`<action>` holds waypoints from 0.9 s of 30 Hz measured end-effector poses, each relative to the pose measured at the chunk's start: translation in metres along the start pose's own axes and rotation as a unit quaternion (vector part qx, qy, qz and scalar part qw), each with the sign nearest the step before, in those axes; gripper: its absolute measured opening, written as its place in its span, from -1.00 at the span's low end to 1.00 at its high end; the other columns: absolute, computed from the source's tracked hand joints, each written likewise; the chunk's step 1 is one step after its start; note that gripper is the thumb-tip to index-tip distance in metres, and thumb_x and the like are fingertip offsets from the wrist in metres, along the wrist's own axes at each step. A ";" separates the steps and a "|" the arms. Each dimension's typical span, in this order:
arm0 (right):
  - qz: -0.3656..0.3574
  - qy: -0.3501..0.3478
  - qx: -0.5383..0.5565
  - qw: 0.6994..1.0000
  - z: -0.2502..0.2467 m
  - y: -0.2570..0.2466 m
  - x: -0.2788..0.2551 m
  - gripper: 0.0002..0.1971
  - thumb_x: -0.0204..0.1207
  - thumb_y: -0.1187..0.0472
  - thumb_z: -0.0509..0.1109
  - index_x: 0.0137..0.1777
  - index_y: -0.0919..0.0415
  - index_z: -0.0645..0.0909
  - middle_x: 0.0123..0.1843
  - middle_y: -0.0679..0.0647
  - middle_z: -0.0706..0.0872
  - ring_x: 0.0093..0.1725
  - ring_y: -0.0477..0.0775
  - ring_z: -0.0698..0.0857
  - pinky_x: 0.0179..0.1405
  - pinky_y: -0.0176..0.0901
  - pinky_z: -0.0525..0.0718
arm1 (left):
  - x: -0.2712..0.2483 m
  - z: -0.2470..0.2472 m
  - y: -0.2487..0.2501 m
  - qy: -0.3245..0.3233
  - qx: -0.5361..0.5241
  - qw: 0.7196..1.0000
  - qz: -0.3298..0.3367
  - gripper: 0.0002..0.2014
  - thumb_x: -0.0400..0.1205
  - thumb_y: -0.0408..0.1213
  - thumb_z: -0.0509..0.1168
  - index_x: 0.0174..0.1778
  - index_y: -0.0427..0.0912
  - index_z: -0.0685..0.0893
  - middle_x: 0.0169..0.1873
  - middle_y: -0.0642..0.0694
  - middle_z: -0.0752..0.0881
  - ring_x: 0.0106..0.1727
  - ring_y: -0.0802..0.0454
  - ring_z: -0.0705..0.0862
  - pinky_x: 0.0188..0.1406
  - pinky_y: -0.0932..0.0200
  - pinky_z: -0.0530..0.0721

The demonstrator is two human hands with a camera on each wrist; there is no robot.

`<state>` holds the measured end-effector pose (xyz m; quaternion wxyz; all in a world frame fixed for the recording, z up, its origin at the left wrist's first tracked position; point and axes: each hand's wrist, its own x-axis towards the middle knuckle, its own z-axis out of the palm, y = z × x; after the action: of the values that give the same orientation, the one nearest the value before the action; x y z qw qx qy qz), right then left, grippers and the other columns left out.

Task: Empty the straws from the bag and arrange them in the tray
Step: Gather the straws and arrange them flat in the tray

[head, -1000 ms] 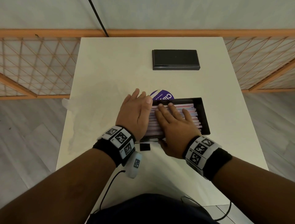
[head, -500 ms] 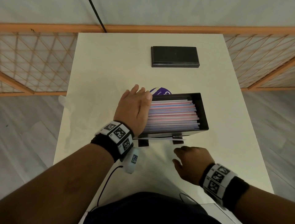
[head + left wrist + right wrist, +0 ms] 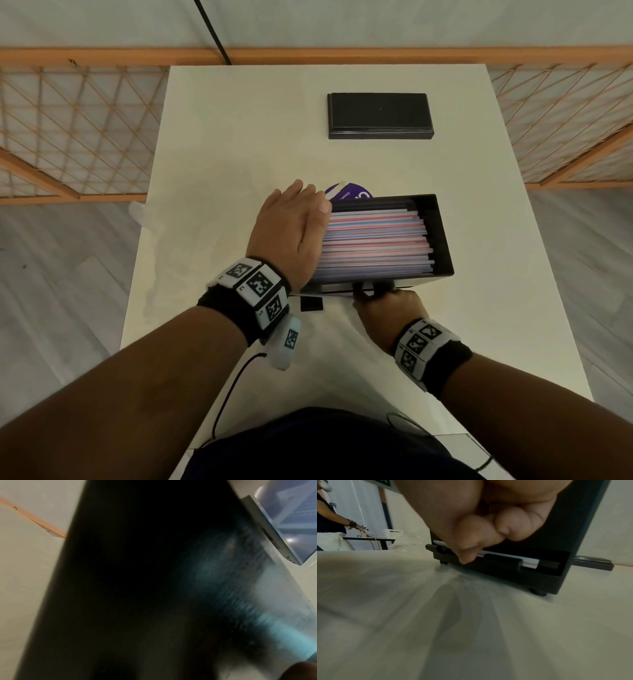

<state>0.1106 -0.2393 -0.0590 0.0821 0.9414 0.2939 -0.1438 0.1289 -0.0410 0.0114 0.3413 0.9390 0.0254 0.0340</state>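
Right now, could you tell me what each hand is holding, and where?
The right hand pinches a white straw at the dispenser slot low on the tray's near wall. The left hand lies flat against the tray's left end, gripping nothing.

Surroundings of the white table

A white table (image 3: 239, 144) is seen from above, bounded at 12 o'clock by an orange wooden rail (image 3: 411, 56) set against a pale wall. A flat black rectangular lid (image 3: 379, 115) is laid on the table toward 12 o'clock. Orange lattice panels (image 3: 78, 130) are fitted at 9 and 3 o'clock, with grey plank flooring (image 3: 51, 291) below them. A black cable (image 3: 212, 31) is run up the wall at 11 o'clock. In the right wrist view, a second person (image 3: 327, 513) is seen at 10 o'clock beside a dark-framed table (image 3: 368, 538).
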 end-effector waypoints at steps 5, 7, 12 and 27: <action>-0.027 0.036 -0.016 0.999 -0.011 0.001 -0.001 -0.65 -0.14 0.31 0.65 -0.26 0.22 0.79 -0.58 0.16 0.62 -0.71 0.24 0.56 -0.71 -0.13 0.53 | 0.001 0.000 0.000 0.002 0.004 1.000 0.006 -0.39 0.79 0.00 -0.18 0.24 -0.30 0.70 0.24 -0.23 0.74 0.45 -0.02 0.48 0.49 0.32 0.05; -0.036 0.018 -0.017 0.999 -0.015 0.009 -0.007 -0.72 -0.16 0.34 0.63 -0.40 0.23 0.69 -0.60 0.13 0.58 -0.77 0.22 0.50 -0.71 -0.17 0.46 | 0.002 0.000 -0.001 0.006 0.002 1.000 0.014 -0.37 0.79 0.00 -0.20 0.22 -0.33 0.70 0.20 -0.26 0.74 0.38 0.02 0.45 0.44 0.38 0.04; -0.050 0.013 0.005 0.999 -0.023 0.034 -0.032 -0.44 -0.12 0.32 0.66 -0.01 0.36 0.77 -0.76 -0.01 0.40 -0.85 0.14 0.37 -0.64 -0.26 0.29 | 0.000 -0.002 0.001 0.003 -0.032 0.999 -0.005 -0.41 0.81 -0.04 -0.16 0.28 -0.29 0.72 0.30 -0.21 0.74 0.52 0.05 0.42 0.51 0.37 0.01; -0.073 0.145 0.040 0.986 -0.110 0.032 -0.016 -0.81 0.08 0.28 0.53 -0.42 0.12 0.55 -0.55 -0.02 0.57 -0.64 0.20 0.53 -0.58 -0.25 0.32 | -0.004 -0.025 -0.009 0.067 -0.274 0.952 -0.118 -0.18 0.59 0.39 -0.20 0.34 -0.04 0.76 0.39 0.14 0.69 0.37 0.53 0.52 0.43 0.54 0.26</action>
<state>0.1415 -0.2475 0.0524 -0.0102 0.9308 0.3646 -0.0228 0.1229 -0.0186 0.0250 0.5847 0.7951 0.1484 0.0618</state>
